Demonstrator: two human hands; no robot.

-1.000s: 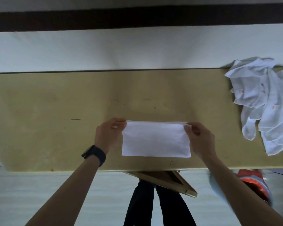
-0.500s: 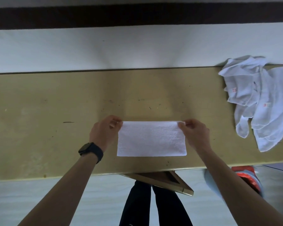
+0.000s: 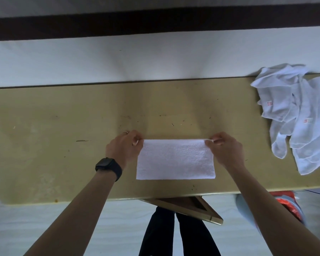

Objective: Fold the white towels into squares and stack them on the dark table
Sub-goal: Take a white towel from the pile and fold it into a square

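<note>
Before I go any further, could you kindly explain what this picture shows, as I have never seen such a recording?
There is no machine here: a person wears a camera on the head, so the single view looks forward and down at their own arms. The left hand, with a black watch on its wrist, and the right hand each pinch one far corner of a folded white towel, a rectangle lying flat on the tan table near its front edge. At the table's far right lies a loose pile of unfolded white towels, some with small red labels. Below the table edge you see the person's dark trousers.
</note>
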